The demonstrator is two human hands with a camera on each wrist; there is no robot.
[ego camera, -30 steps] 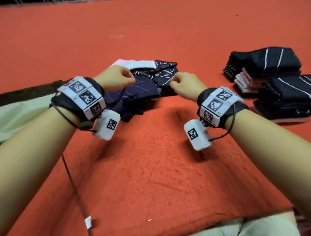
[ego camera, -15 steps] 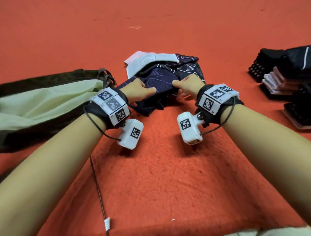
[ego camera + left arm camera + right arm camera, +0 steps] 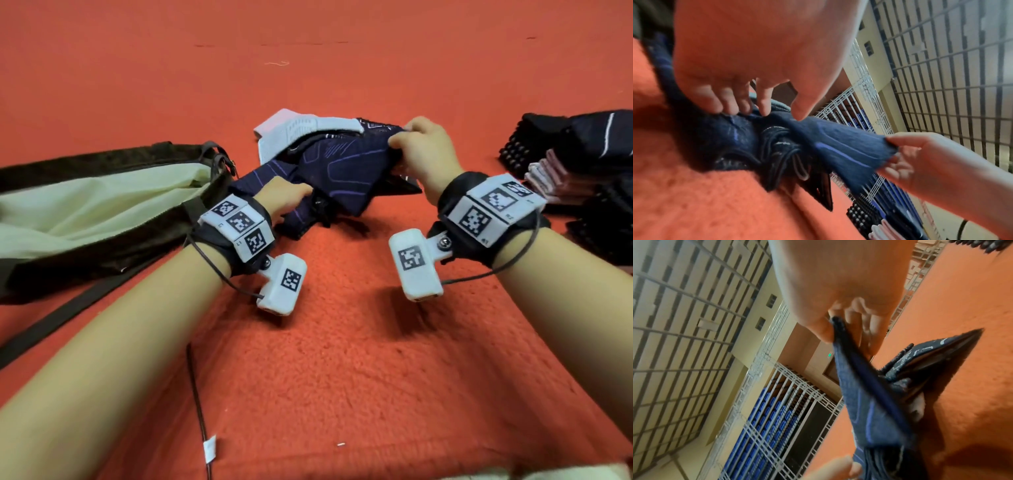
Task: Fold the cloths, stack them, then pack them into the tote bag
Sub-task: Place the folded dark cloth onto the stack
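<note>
Our right hand [image 3: 423,150] pinches the navy cloth's [image 3: 337,171] far edge; our left hand [image 3: 284,200] presses it with curled fingers. One tote bag [image 3: 102,205] lies left; bare orange worktop [image 3: 342,377] fills the lower frame.

open red mat [image 3: 342,377] near side, tote bag [image 3: 102,205] blocks left, folded stacks [image 3: 582,164] block right, cloth pile [image 3: 335,164] center

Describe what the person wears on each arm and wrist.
Both forearms are bare, with no sleeves. Each wrist carries a black strap topped by white blocks printed with black square codes. A white camera box, also coded, hangs below each wrist, trailing a thin black cable.
</note>
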